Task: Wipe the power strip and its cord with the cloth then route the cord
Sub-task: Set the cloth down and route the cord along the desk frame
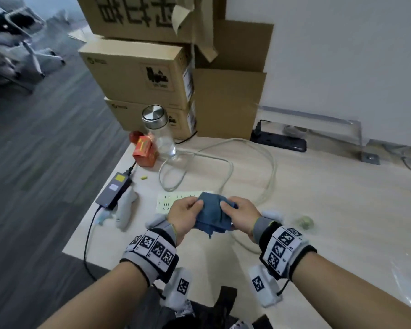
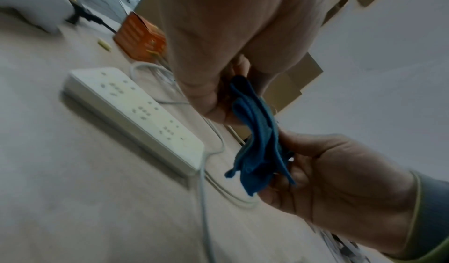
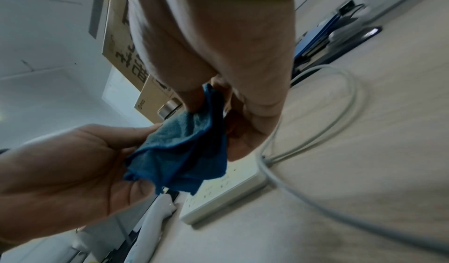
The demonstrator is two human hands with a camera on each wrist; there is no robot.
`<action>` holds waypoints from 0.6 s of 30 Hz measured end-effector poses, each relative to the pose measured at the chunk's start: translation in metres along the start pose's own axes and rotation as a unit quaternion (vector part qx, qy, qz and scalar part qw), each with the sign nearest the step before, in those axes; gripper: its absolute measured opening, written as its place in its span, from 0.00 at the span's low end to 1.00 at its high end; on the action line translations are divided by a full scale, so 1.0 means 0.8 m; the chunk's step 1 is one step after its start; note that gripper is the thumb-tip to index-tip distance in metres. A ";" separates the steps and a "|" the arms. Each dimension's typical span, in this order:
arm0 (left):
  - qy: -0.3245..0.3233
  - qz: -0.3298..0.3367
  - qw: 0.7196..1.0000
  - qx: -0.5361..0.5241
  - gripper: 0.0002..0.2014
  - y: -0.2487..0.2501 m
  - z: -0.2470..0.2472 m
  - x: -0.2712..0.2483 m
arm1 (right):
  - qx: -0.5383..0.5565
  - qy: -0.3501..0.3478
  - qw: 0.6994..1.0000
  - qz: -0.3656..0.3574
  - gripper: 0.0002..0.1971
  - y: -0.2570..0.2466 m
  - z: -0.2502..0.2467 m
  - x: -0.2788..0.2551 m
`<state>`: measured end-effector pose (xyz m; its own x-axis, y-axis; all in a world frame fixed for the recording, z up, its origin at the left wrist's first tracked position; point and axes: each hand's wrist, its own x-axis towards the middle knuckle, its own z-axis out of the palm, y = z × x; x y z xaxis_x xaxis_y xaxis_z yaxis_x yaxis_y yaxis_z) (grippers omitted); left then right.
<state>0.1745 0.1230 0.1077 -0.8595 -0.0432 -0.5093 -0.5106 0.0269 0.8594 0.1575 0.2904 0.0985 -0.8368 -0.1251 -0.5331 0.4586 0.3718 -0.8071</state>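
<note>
Tabletop [image 1: 318, 198], pale wood. Cardboard boxes [image 1: 138, 77] stacked at far edge. White power strip [image 2: 136, 109] lying flat, its cord [image 1: 268, 172] looped beyond. Blue cloth [image 1: 211, 214] bunched above strip, hiding its right end; left hand [image 1: 185, 214] and right hand [image 1: 241, 216] pinch it, fingers curled. Glass jar [image 1: 160, 131], orange box [image 1: 144, 150], black adapter [image 1: 115, 189] at left.

cloth [image 1: 213, 213]: blue | power strip [image 2: 136, 113]: white | cord [image 1: 252, 162]: pale grey-white | table [image 1: 318, 198]: light wood grain | small box [image 1: 144, 150] at 11 o'clock: orange | second strip [image 1: 279, 140] at 1 o'clock: black | wristbands [image 1: 152, 251]: black-and-white square markers
</note>
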 end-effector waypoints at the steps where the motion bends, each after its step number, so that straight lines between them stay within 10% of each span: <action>1: 0.004 0.002 1.000 0.009 0.10 -0.003 -0.017 0.001 | -0.011 0.007 1.000 0.001 0.13 -0.004 0.015 0.007; 18: 0.110 0.121 0.955 0.248 0.18 -0.069 -0.237 0.055 | -0.261 0.012 0.963 -0.064 0.11 -0.058 0.232 0.093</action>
<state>0.1690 -0.0694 0.0464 -0.9558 -0.1839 -0.2295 -0.2930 0.5294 0.7962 0.1298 0.0935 0.0494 -0.8859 -0.1825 -0.4265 0.1432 0.7668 -0.6257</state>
